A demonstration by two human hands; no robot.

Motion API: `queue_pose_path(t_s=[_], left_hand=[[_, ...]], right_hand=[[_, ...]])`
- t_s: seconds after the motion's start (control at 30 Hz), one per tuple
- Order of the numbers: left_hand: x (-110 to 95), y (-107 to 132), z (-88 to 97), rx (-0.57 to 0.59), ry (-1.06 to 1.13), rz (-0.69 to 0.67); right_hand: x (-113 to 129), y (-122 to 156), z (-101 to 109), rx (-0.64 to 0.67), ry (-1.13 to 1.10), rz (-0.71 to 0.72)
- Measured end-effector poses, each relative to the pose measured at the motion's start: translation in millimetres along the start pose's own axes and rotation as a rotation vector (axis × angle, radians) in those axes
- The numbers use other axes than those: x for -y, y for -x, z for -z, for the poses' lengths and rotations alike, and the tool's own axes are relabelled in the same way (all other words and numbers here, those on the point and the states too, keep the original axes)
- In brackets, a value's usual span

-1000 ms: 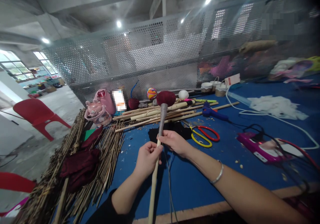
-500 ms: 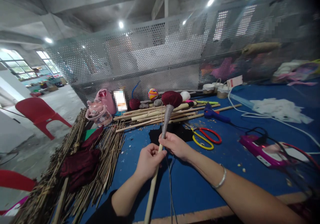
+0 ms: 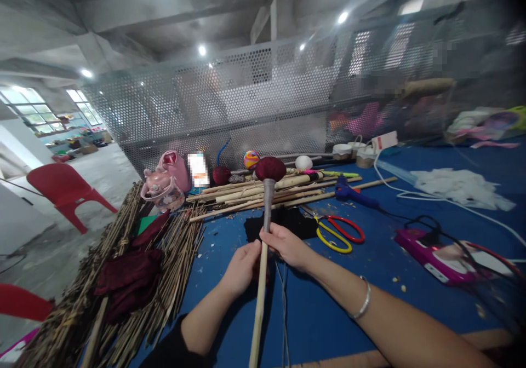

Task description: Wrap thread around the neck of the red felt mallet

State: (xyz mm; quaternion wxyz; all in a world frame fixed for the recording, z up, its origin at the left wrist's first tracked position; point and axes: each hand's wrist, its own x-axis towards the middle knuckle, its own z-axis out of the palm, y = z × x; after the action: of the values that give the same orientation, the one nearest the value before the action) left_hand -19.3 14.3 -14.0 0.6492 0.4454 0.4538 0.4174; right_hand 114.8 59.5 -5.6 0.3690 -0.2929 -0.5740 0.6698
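Note:
Both hands are on a pale wooden stick (image 3: 258, 313) that stands nearly upright in front of me. Its top carries a dark red cloth-covered knob (image 3: 270, 168), and grey yarn (image 3: 268, 199) is wound tightly round the neck below. My right hand (image 3: 285, 246) pinches the stick just under the winding, thumb across its front. Lower on the left side, my left hand (image 3: 242, 266) is closed against the stick, with some fingertips hidden behind it. Loose grey strands (image 3: 284, 308) hang beside the stick. Black cloth (image 3: 296, 223) lies beyond my right hand.
Scissors (image 3: 339, 234) and a blue glue gun (image 3: 355, 193) lie to the right, near a purple power strip (image 3: 423, 258). Bundled twigs (image 3: 164, 291) and dark red cloth (image 3: 127, 280) are at left. Peeled sticks (image 3: 246, 193) lie behind, before a perforated metal screen (image 3: 205, 105).
The stick has turned more upright, its knob shifting left and slightly down. My left thumb has moved from the stick's front to its left side.

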Motion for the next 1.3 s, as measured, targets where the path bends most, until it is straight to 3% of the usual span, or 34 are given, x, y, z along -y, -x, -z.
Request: queue_pose_path(t_s=[0.1, 0.2, 0.33, 0.47, 0.57, 0.73, 0.93, 1.03, 1.2, 1.3], left_hand=[[-6, -8, 3.0, -0.225, 0.013, -0.152], [-18, -20, 3.6, -0.334, 0.029, -0.313], [-28, -40, -0.2, -0.139, -0.006, -0.19], [-22, -54, -1.0, -0.182, 0.026, -0.119], [-20, -53, 4.8, -0.14, 0.247, -0.093], [-39, -43, 21.5, 0.056, 0.583, -0.044], [-56, -43, 22.4, 0.068, 0.648, 0.039], [-53, -41, 19.1, 0.041, 0.599, -0.011], [-46, -32, 24.3, 0.196, 0.7, -0.062], [-45, -29, 29.7, 0.223, 0.717, -0.076]], right_hand=[[-8, -1, -7, 0.033, -0.001, 0.05], [-14, -1, -13, 0.046, 0.086, 0.103], [-19, -2, -12, 0.006, 0.243, 0.079], [-21, -2, -9, 0.011, 0.285, 0.08], [-23, 2, -15, 0.09, 0.295, 0.035], [-28, 10, -36, 0.162, 0.337, -0.002], [-30, 16, -50, 0.252, 0.382, 0.004], [-28, 18, -50, 0.271, 0.419, 0.012], [-24, 20, -49, 0.259, 0.439, 0.044], [-23, 21, -51, 0.24, 0.45, 0.051]])
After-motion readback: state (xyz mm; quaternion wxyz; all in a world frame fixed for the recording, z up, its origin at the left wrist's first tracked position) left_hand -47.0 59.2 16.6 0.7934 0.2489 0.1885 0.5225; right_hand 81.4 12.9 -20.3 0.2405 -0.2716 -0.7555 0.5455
